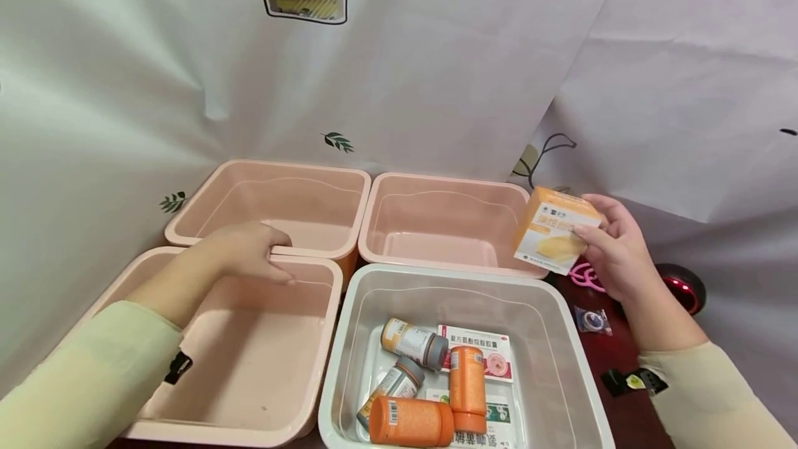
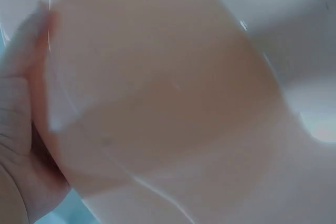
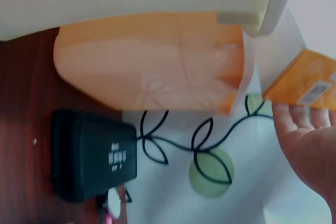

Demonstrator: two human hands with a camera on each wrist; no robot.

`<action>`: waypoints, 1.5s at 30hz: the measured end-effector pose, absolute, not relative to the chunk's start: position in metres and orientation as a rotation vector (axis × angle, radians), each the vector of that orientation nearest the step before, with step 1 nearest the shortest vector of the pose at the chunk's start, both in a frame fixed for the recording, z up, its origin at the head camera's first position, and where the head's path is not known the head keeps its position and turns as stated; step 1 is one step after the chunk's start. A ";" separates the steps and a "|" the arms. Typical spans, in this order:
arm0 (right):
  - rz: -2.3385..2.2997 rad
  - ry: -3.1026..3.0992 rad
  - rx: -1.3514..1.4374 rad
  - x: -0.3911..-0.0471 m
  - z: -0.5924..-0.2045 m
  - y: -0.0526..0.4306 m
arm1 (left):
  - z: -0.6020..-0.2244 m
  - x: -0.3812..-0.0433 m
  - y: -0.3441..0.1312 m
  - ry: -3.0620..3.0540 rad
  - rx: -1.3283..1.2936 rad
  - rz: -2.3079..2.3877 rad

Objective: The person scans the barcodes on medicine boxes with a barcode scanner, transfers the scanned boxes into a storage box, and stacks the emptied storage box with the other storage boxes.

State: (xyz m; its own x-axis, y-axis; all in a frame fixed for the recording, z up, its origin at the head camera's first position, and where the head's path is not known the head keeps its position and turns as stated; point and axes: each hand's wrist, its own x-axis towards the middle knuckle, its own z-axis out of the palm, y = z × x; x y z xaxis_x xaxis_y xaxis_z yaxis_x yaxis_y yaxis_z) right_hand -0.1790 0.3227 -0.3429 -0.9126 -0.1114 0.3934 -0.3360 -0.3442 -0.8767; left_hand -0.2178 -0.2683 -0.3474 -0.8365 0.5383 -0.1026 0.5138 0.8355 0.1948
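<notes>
In the near white tub (image 1: 548, 366), boxes (image 1: 492, 352) are partly hidden by bottles (image 1: 467, 386). The near pink tub (image 1: 249, 345) is gripped at its rim by the left hand (image 1: 249, 248), perhaps to keep it still; some fingers are hidden. Farther off, near the back right tub (image 1: 436, 213), an orange box (image 1: 551, 231) is pinched at its side by the right hand (image 1: 620, 248), maybe for a safe hold; in the right wrist view it is cut off

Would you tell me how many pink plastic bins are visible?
3: the rear left bin, the rear right bin and the front left bin beside the pale grey bin.
</notes>
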 end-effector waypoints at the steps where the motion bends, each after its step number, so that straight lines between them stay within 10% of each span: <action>1: 2.394 -1.718 0.584 -0.182 -0.341 0.320 | -0.347 -0.218 -0.274 2.864 0.818 0.238; 24: 1.993 -2.189 0.559 -0.203 -0.344 0.295 | -0.356 -0.213 -0.350 2.961 0.682 0.207; 45: 1.087 -2.440 0.946 -0.128 -0.370 0.256 | -0.360 -0.219 -0.351 2.997 0.653 0.176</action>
State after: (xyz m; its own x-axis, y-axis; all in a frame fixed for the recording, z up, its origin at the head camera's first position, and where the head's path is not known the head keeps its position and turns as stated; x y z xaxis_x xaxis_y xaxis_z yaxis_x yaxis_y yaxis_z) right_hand -0.1281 0.2562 -0.3701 -0.7354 -0.4453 0.5108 -0.6775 0.4948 -0.5441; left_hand -0.2190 -0.3509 -0.3598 -0.9075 0.4179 -0.0429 0.4101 0.9033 0.1261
